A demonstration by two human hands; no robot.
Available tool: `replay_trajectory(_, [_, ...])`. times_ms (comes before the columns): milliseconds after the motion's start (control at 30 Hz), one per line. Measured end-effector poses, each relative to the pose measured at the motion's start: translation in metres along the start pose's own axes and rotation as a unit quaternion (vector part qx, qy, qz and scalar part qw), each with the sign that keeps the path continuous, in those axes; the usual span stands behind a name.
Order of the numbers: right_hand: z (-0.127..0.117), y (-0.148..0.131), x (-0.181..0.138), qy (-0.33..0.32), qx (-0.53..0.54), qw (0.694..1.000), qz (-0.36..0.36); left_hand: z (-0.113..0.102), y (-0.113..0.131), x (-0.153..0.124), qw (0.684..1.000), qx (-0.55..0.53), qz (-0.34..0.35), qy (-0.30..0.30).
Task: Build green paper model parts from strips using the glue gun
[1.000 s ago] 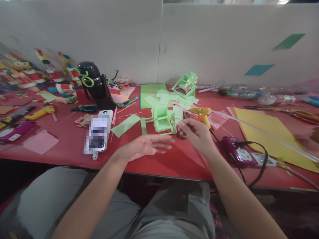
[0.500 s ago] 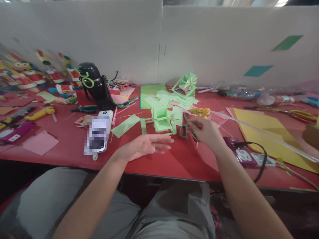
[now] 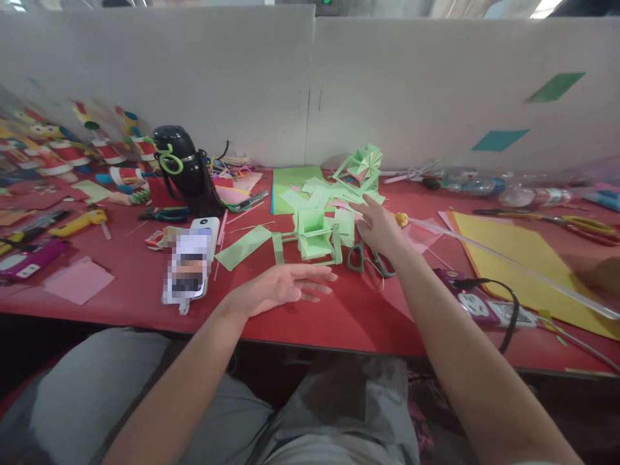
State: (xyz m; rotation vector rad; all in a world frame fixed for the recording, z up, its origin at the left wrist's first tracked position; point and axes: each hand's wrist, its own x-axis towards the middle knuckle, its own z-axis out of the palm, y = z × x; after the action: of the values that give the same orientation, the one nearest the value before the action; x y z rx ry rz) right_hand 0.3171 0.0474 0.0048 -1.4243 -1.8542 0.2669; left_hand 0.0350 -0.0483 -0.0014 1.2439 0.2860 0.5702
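Note:
My left hand (image 3: 281,287) lies open on the red table (image 3: 339,310), fingers stretched to the right, holding nothing. My right hand (image 3: 380,227) reaches forward with its fingers extended over a yellow glue gun (image 3: 401,219), most of which it hides, and its index finger touches loose green paper pieces (image 3: 339,194). Green-handled scissors (image 3: 368,259) lie on the table under my right wrist. A folded green paper frame (image 3: 314,236) stands just left of my right hand. A green paper wheel (image 3: 364,161) sits behind it by the wall.
A black flask (image 3: 186,169) and a phone (image 3: 188,268) are at the left. A purple power strip (image 3: 472,300) with a black cable, a yellow sheet (image 3: 523,258) and a long clear stick (image 3: 484,248) lie at the right. Another person's hand (image 3: 600,274) shows at the far right.
My right hand let go of the green-handled scissors, which now lie on the table, and moved forward and left onto the glue gun and green paper. My left hand stayed put.

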Motion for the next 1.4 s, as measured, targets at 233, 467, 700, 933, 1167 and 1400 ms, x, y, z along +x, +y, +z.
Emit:
replay_trajectory(233, [-0.005, -0.023, -0.015, 0.093, 0.045, 0.994, -0.039, 0.001, 0.0, 0.001, 1.0, -0.013, 0.007, 0.016])
replay_trajectory(467, [-0.022, -0.076, -0.055, -0.098, 0.164, 0.969, -0.157, 0.0, -0.007, 0.003, 0.995, -0.096, 0.028, 0.004])
replay_trajectory(700, [0.001, -0.086, -0.071, -0.097, 0.075, 0.951, -0.283, 0.003, -0.011, 0.006, 0.992, -0.121, 0.039, -0.011])
replay_trajectory(933, [0.0, -0.087, -0.072, -0.047, 0.131, 0.968, -0.21, 0.008, -0.002, 0.005, 0.987, -0.155, 0.024, -0.021])
replay_trajectory(1167, [-0.011, -0.053, -0.036, 0.075, 0.106, 0.992, -0.006, 0.015, -0.002, 0.012, 0.982, -0.083, 0.059, 0.157])
replay_trajectory(1400, [0.005, -0.019, -0.032, 0.132, 0.111, 0.985, 0.022, 0.015, 0.005, 0.009, 0.963, 0.018, 0.119, 0.243])
